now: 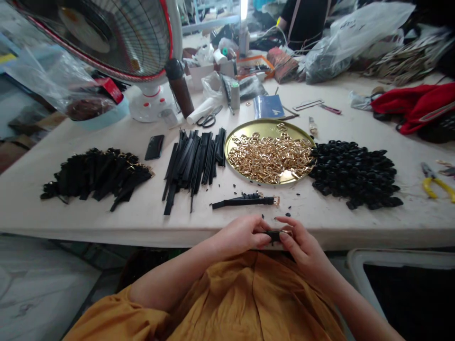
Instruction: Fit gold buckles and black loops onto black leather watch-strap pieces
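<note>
At the table's front edge my left hand (245,232) pinches one end of a short black strap (273,236). The fingers of my right hand (298,239) are closed on its other end, where a bit of gold metal shows. Much of this strap is hidden by my fingers. Just beyond my hands lie finished-looking black straps with gold buckles (245,202). Behind them stands a round gold tray (232,127) heaped with gold buckles (270,154). Loose black strips (194,158) lie left of the tray, and a pile of small black loops (355,173) lies to its right.
A heap of buckled black straps (99,173) is at the left. An electric fan (106,38) stands behind it, near a dark bottle (179,87) and scissors (209,118). Yellow-handled pliers (435,182) lie far right. A white-rimmed bin (359,270) sits below the table.
</note>
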`<state>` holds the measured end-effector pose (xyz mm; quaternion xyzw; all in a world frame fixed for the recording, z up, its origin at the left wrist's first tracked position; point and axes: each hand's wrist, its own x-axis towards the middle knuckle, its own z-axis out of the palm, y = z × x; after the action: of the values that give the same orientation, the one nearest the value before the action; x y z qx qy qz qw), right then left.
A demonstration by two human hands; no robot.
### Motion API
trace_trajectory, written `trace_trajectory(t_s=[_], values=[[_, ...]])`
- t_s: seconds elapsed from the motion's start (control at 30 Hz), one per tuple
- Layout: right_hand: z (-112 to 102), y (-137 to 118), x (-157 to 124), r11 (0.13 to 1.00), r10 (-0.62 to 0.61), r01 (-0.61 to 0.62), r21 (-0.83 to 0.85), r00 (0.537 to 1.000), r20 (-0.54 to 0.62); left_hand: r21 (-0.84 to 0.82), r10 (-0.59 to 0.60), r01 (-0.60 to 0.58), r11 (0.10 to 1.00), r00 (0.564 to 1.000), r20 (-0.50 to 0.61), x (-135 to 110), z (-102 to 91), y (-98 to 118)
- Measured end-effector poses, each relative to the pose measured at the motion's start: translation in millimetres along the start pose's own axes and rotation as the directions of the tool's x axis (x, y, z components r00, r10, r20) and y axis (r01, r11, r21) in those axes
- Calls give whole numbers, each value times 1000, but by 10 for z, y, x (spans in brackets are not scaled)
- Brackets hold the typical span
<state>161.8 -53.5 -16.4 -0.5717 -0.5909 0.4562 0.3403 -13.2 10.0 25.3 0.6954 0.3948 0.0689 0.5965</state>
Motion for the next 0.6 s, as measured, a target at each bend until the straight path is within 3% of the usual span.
trace_trajectory(t_s=[0.17, 0.27, 0.33, 0.43, 0.5, 0.6], values=[[3, -72, 225, 993, -115, 115, 11, 993, -8, 155, 73, -52, 987, 989, -132, 11, -97, 76], [-13, -108, 531, 983, -155, 143, -111, 982, -112, 307, 170, -81, 948, 947, -274, 154, -240, 52], [-34, -114, 746, 913, -269, 198, -357, 949, -164, 446, 223, -44, 894, 907, -357, 279, -361, -5], [-40, -22, 965, 695, -468, 289, -658, 877, -109, 620, 288, 44, 783, 859, -424, 438, -507, -137], [-17, 115, 1014, 614, -533, 321, -721, 842, -79, 660, 293, 95, 745, 842, -452, 474, -611, -225], [24, 328, 986, 615, -574, 333, -715, 811, -117, 654, 241, 242, 717, 794, -558, 373, -903, -314]])
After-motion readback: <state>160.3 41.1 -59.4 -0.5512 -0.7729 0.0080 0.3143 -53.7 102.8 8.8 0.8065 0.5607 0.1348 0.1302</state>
